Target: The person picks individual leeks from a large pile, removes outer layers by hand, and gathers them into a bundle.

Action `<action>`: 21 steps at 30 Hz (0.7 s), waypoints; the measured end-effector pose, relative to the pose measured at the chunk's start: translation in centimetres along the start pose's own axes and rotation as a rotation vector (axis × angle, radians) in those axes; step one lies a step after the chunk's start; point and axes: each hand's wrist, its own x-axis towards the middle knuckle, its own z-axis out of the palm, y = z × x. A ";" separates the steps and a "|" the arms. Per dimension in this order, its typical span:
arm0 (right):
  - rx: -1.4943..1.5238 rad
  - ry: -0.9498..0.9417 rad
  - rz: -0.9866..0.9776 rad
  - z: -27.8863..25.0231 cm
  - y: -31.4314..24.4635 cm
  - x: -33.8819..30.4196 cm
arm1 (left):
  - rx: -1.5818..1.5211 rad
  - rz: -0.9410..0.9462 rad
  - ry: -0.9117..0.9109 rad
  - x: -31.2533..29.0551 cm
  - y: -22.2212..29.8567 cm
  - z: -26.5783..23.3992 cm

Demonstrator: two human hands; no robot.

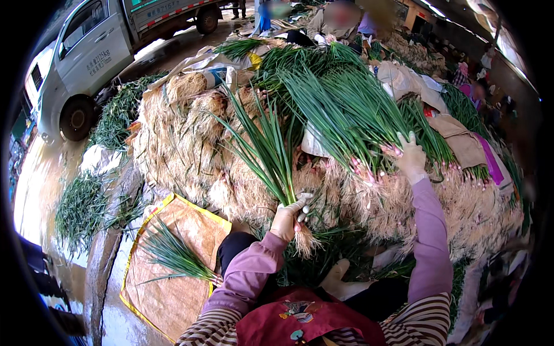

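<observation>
My gloved left hand (290, 218) is closed round a small bunch of spring onions (270, 158) near the bulbs. Its green leaves point up and away, and the pale roots hang below my fist. Over on the right, my gloved right hand (411, 155) lies on the bulb end of a large layer of spring onions (346, 115) on the heap, fingers stretched out. Whether its thumb or palm grips any stalks is hidden. Another small bunch (176, 254) rests on an orange woven sack (167, 282) with a yellow edge, to the left of my knee.
A big heap of onions with dry, pale roots (179, 127) rises in front of me. Cut green leaves (81, 210) lie on the wet ground at left. A white truck (86, 63) stands at the far left. Other people (334, 20) are behind the heap.
</observation>
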 end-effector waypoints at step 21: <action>0.767 0.037 -0.189 -4.1 -5.9 -11.8 | 0.125 -0.090 0.072 -0.2 -2.9 -3.0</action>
